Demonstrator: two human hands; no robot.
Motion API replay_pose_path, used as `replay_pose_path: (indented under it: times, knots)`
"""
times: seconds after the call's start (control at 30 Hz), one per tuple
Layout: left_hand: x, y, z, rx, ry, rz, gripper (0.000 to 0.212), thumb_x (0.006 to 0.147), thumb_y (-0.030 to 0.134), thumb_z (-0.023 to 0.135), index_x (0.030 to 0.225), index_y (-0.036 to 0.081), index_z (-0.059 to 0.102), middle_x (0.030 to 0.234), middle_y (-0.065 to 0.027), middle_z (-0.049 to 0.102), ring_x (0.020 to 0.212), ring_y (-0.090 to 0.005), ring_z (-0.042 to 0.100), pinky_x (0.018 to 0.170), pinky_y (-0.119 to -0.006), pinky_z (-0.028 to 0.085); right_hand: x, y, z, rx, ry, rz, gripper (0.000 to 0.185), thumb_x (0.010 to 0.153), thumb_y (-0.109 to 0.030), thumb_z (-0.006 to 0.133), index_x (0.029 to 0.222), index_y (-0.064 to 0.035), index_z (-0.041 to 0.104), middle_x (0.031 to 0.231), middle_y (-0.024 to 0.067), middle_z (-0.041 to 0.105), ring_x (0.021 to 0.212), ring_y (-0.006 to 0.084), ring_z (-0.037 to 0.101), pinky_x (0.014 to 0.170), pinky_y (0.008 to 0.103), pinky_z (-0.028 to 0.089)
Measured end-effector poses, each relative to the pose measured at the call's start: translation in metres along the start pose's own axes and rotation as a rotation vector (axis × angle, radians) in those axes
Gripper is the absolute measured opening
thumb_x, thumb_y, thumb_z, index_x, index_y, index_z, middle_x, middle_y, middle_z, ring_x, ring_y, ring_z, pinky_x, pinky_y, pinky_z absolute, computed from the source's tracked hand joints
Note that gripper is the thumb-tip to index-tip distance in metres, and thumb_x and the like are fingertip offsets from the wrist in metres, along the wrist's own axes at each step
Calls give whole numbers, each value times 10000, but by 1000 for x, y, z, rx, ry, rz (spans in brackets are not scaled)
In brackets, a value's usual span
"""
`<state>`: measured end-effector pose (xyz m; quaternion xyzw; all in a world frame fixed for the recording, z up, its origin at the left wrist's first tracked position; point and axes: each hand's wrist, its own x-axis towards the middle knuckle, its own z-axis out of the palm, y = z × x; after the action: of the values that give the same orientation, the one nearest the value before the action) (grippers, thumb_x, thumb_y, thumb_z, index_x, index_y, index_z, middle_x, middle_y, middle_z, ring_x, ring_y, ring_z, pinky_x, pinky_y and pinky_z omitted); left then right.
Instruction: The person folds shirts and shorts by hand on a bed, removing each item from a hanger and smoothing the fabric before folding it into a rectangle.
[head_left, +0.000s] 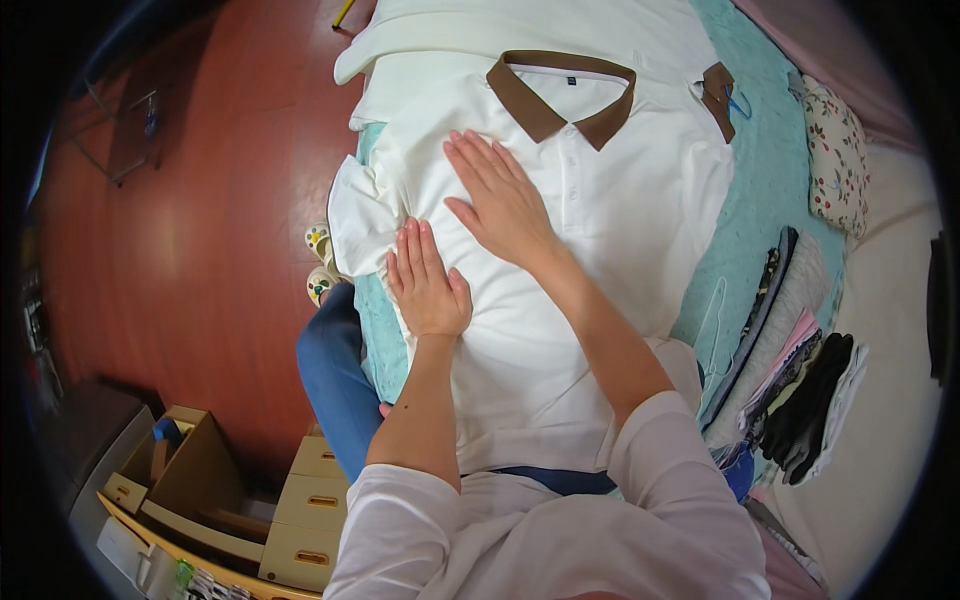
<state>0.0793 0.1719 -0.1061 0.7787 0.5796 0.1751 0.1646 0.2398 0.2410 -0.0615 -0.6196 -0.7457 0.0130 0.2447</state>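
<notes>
A white polo shirt (517, 322) with a brown collar (525, 105) lies spread front side up before me, its collar away from my body. Flat on its chest rests my right hand (502, 199), fingers pointing up and left towards the collar. My left hand (429, 281) presses palm down near the side seam, just below the rumpled short sleeve (364, 217). Creases run through the cloth around both hands. The button placket (571, 176) sits to the right of my right hand. Neither hand grips anything.
Under the shirt is a turquoise blanket (765, 176). More white fabric (442, 30) lies beyond. A second brown collar (718, 101) and a blue hanger (740, 103) show at right. Folded clothes (795, 397) and a cherry-print pillow (834, 157) lie rightward; a drawer desk (307, 510) stands lower left.
</notes>
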Motion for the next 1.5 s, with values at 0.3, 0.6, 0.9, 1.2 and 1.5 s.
replay_pose_path:
  times: [0.3,0.6,0.9,1.2,1.5]
  knots:
    - [0,-1,2,-13,-5,0,660,848,218,374,1457,-4,254,1514,-154,273,1417,-302,211,1151,-468,110,18,-2,19,-140,-129,24,695,865,-412,573,1387,0,374,1397,125,455,1336,227,373,1121,389,252]
    - [2,3,-1,-3,2,3,673,827,224,390,1449,-7,277,1512,-140,288,1415,-291,225,1153,-467,120,33,29,22,57,-57,236,668,900,-376,553,1410,2,343,1460,146,372,1351,266,351,1130,395,238]
    - [0,1,5,-19,28,-7,667,828,223,383,1449,1,284,1510,-145,290,1412,-295,234,1152,-470,122,-13,16,-23,244,38,18,387,757,-72,670,1129,-22,574,1203,137,566,1152,319,518,974,420,411]
    - [3,2,1,-27,24,15,647,864,229,348,1459,-5,250,1510,-158,283,1413,-310,220,1148,-466,114,-29,50,-63,-200,17,236,412,831,-180,643,1217,-61,562,1137,107,531,1152,265,465,1029,484,305]
    - [1,3,2,-3,26,18,651,859,221,345,1460,-8,244,1512,-158,279,1412,-308,221,1151,-461,110,-43,41,-54,-230,39,263,456,858,-187,613,1283,-53,515,1221,126,514,1219,271,432,1029,477,294]
